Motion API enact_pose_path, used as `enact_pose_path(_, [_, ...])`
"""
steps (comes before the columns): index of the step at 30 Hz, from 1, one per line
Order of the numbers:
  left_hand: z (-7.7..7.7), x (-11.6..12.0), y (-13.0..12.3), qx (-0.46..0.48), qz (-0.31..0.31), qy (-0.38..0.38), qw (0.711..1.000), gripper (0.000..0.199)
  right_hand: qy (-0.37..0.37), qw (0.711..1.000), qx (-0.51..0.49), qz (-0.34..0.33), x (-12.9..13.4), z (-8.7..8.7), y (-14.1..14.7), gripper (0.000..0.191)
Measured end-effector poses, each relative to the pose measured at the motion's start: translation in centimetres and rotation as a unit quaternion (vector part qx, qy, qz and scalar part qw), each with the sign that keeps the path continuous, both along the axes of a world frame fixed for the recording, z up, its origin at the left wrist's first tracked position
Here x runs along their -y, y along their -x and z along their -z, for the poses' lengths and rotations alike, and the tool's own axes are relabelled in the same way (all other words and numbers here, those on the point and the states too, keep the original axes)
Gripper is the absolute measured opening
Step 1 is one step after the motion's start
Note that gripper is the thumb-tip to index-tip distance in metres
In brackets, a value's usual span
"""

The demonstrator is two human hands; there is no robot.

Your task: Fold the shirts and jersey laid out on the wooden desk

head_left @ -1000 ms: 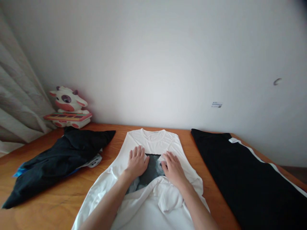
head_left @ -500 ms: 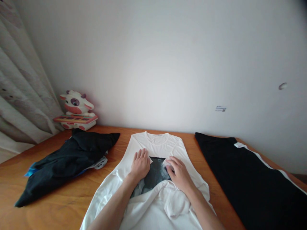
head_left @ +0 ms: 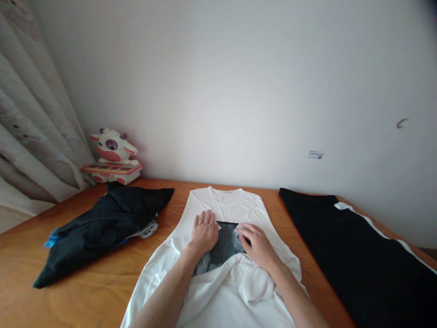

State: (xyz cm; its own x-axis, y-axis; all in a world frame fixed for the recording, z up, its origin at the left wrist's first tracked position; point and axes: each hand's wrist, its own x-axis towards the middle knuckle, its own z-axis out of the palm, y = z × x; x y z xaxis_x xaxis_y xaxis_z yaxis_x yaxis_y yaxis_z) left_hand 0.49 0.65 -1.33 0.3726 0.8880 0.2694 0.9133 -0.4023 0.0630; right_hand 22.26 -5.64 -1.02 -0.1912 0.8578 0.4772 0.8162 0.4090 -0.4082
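A white shirt (head_left: 227,198) with a dark printed panel (head_left: 225,243) lies on the wooden surface, its neckline toward the wall and its lower part rumpled. My left hand (head_left: 205,231) rests flat on the shirt at the panel's left edge, fingers extended. At the panel's right edge, my right hand (head_left: 256,242) lies on the fabric with slightly bent fingers and the thumb apart. Small white corners show beside the fingers of both hands. Neither hand visibly grips anything.
Bunched dark clothing (head_left: 102,223) lies on the wooden surface (head_left: 85,291) at left. A cow-shaped toy keyboard (head_left: 114,157) stands behind it, near a curtain (head_left: 30,118). Black clothing with a white stripe (head_left: 341,246) lies at right. The wall (head_left: 221,91) borders the back.
The whole view has shifted slightly, so the clothing and toy appear a little farther right. Both hands remain in nearly the same places on the shirt.
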Motion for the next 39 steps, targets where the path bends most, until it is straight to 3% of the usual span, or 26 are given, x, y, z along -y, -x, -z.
enact_pose_path(16, [-0.2,-0.3,0.0,0.002,0.008,0.021,1.000,0.048,0.009,0.998,-0.058,0.003,0.2,0.3,-0.2,0.029])
enact_pose_path(24, [-1.6,0.3,0.0,0.045,0.010,0.025,0.999,0.044,0.013,0.997,-0.076,0.009,0.8,0.2,-0.1,0.028])
enact_pose_path(32, [-0.2,-0.3,0.0,0.039,0.011,0.026,0.999,0.050,0.018,0.996,-0.083,0.011,0.8,0.3,-0.2,0.026])
enact_pose_path(39, [-0.4,-0.4,0.0,0.024,0.014,0.028,0.999,0.047,0.029,0.997,-0.074,0.008,0.7,0.3,-0.2,0.024])
